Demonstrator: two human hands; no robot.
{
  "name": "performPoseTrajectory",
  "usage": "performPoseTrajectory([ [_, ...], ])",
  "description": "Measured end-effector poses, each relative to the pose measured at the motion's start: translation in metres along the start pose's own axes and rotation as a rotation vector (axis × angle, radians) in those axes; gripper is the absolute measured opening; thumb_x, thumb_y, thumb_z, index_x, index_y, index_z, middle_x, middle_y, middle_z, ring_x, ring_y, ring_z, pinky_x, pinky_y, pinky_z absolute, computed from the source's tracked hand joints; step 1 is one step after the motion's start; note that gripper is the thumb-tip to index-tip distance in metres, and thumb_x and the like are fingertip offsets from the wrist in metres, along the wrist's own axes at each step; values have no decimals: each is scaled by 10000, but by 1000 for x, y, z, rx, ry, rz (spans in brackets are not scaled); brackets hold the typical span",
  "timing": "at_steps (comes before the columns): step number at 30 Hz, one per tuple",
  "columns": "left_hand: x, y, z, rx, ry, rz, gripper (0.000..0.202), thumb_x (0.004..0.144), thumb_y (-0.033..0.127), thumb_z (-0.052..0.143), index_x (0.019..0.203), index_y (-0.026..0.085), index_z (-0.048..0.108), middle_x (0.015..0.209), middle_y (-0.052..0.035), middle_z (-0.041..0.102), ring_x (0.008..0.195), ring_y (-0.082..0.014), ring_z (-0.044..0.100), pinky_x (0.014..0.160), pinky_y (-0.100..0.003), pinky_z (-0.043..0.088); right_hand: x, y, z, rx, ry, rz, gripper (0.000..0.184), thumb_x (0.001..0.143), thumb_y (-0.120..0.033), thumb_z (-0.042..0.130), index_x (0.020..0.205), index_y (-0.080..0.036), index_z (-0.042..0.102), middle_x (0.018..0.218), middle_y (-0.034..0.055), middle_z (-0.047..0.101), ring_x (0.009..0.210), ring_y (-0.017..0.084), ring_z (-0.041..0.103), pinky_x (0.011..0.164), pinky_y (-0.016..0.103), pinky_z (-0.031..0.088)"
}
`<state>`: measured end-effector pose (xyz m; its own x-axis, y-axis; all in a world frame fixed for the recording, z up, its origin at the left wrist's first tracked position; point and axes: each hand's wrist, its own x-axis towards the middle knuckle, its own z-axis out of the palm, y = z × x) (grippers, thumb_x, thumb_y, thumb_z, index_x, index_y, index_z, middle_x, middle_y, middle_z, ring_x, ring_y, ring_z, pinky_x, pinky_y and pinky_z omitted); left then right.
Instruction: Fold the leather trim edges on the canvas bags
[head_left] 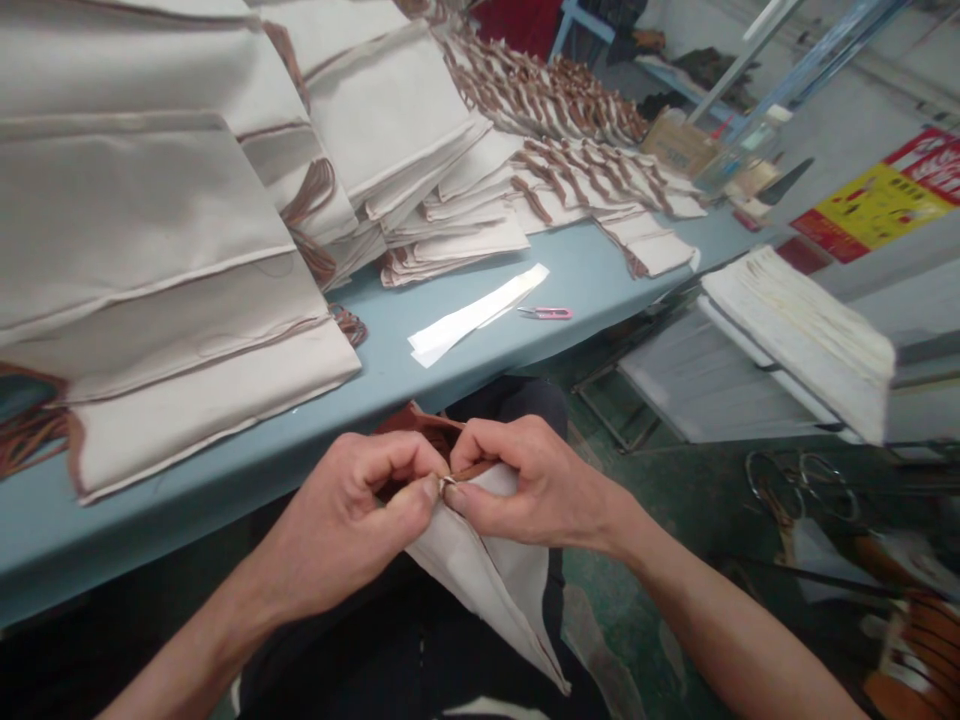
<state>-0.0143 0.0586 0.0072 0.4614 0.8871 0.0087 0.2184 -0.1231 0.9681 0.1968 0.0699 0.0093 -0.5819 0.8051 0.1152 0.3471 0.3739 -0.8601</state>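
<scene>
Over my lap hangs a cream fabric piece (487,570) with a brown side, its lower corner pointing down toward my knees. My left hand (367,510) pinches its upper edge between thumb and forefinger. Right beside it, my right hand (517,480) pinches the same edge, so the two thumbs almost meet. A small pale bit shows between the fingertips; I cannot make out what it is. Brown material (420,425) shows behind the hands.
A blue-topped table (480,345) runs across in front, bearing stacks of cream fabric pieces (135,220), white strips (480,315) and pink-handled thread snips (546,313). To the right stand a pile of cream sheets (806,335) on a rack and large scissors (780,500).
</scene>
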Motion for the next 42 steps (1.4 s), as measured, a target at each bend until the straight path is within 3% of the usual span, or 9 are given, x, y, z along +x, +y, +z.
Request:
performPoseTrajectory([
  [9, -4, -6, -7, -34, -122, 34, 358, 1006, 291, 493, 771, 170, 734, 663, 31, 629, 579, -102, 526, 537, -186, 416, -6, -3, 3, 18, -20, 110, 210, 905, -262, 692, 741, -193, 580, 643, -80, 536, 567, 72, 426, 599, 214, 349],
  [14, -5, -4, -5, -41, -171, -38, 165, 882, 235, 578, 749, 181, 658, 664, 39, 609, 577, -102, 514, 525, -183, 425, -6, -8, 0, -4, -56, 140, 216, 914, -284, 685, 745, -189, 589, 655, -68, 545, 584, 78, 459, 576, 217, 324],
  [17, -6, -6, -4, 19, -174, -10, 159, 866, 179, 554, 727, 187, 632, 651, 57, 587, 565, -84, 500, 526, -171, 412, -7, -8, -1, 35, -89, 125, 224, 921, -291, 680, 749, -190, 578, 659, -67, 536, 587, 80, 455, 564, 205, 330],
  [20, -8, -10, -1, 145, -127, 74, 194, 888, 156, 559, 711, 191, 631, 635, 64, 597, 556, -80, 524, 537, -180, 407, -9, -3, 0, 75, -80, 132, 170, 919, -264, 663, 781, -186, 601, 690, -54, 579, 611, 84, 495, 580, 198, 360],
  [25, -12, -16, 7, 497, 68, 320, 171, 960, 129, 572, 887, 178, 719, 788, 9, 753, 657, -121, 666, 646, -236, 459, -12, 4, 6, 56, -24, 175, 140, 923, -257, 634, 804, -188, 606, 658, -67, 557, 587, 83, 474, 584, 205, 362],
  [31, -14, -18, 11, 683, 73, 396, 285, 978, 92, 495, 838, 146, 736, 693, -12, 713, 578, -142, 640, 599, -278, 430, -13, 5, 12, -4, 7, 182, 83, 891, -221, 616, 812, -195, 610, 682, -55, 607, 602, 93, 525, 590, 212, 366],
  [34, -9, -16, 6, 547, 64, 324, 264, 924, 106, 515, 770, 157, 723, 643, 20, 685, 533, -103, 585, 562, -237, 403, -15, 4, 13, 18, 3, 205, 97, 894, -228, 629, 803, -197, 613, 680, -55, 602, 601, 94, 515, 590, 214, 364],
  [39, -2, -12, 4, 71, -38, 13, 243, 840, 230, 502, 627, 185, 610, 568, 55, 566, 526, -88, 500, 502, -175, 396, -17, -2, 12, 5, -19, 158, 102, 897, -221, 638, 800, -192, 626, 671, -66, 555, 582, 82, 466, 582, 219, 329],
  [42, -4, -10, 8, -3, -32, -51, 248, 830, 273, 482, 618, 190, 581, 560, 60, 505, 523, -90, 450, 487, -184, 373, -15, -5, 10, 0, -37, 179, 133, 893, -206, 642, 764, -188, 613, 645, -78, 513, 569, 71, 430, 583, 219, 311],
])
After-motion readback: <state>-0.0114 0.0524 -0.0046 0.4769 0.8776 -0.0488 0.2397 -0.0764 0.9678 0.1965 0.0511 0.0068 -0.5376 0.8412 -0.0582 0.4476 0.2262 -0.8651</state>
